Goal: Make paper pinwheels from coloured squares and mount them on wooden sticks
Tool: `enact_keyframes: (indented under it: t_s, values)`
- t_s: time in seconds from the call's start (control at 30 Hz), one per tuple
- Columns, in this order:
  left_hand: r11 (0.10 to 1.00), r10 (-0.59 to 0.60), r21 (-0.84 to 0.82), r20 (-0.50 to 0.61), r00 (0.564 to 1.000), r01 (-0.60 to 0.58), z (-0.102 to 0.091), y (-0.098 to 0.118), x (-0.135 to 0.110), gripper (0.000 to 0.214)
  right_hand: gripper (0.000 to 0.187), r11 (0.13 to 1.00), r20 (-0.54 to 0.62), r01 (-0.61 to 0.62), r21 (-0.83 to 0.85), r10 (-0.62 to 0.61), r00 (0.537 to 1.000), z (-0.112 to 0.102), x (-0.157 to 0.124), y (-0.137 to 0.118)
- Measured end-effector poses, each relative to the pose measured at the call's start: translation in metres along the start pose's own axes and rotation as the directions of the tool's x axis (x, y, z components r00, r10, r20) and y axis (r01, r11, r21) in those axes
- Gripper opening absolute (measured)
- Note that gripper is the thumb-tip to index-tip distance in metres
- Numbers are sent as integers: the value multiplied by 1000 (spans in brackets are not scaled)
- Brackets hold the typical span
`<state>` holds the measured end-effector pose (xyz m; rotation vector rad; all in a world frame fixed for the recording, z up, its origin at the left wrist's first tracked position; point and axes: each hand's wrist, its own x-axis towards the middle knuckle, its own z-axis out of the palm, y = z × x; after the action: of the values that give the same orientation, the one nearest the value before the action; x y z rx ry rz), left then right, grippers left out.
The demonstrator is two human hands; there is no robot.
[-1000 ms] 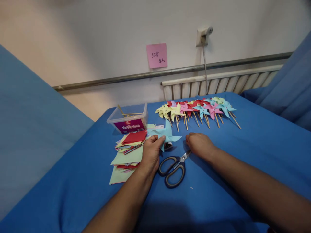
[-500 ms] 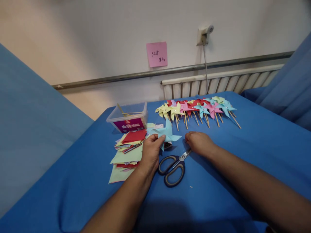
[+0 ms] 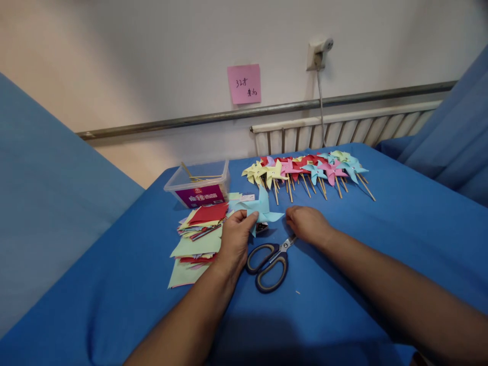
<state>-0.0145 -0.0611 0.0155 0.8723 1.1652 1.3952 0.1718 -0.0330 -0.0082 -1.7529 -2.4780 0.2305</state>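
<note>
My left hand pinches a light blue paper pinwheel at its middle, thumb on top. No stick shows on this pinwheel. My right hand is closed just right of the pinwheel's tip, its fingertips pressed together; what they hold, if anything, is too small to make out. Under and between the hands lie scissors with dark handles, the blade tips partly hidden by my right hand. A small dark container sits behind the pinwheel, mostly covered.
Stacked coloured paper squares lie left of my left hand. Behind them stands a clear plastic box with wooden sticks inside. Several finished pinwheels on sticks lie along the back. A pink note hangs on the wall above the blue-covered table.
My right hand has come slightly left, closer to the pinwheel's right tip. The left hand keeps its pinch on the pinwheel. The whole view has shifted a little.
</note>
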Motion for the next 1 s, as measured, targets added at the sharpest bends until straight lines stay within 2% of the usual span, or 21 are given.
enact_keyframes:
  t_s: [0.2, 0.5, 0.63, 0.83, 1.0]
  values:
    - [1000, -18, 7, -11, 1000, 18, 0, -1, 0, 25, 23, 994, 14, 10, -111, -8, 1000, -6, -4, -6]
    - [1000, -5, 3, -7, 1000, 5, 0, 0, 0, 24, 24, 988, 3, -28, -150, 28, 1000, -11, -10, -12]
    - [1000, -8, 5, -3, 1000, 8, -1, -1, 0, 25, 23, 986, -3, -7, -165, 6, 1000, -12, -12, -18]
    - [1000, -16, -17, -3, 1000, 16, 0, 1, -1, 25, 23, 990, -34, -21, -142, 17, 999, -9, -13, -16]
    - [1000, -10, -11, 4, 1000, 10, 0, 0, -1, 24, 22, 998, -51, -60, -5, 60, 997, -5, -6, -3]
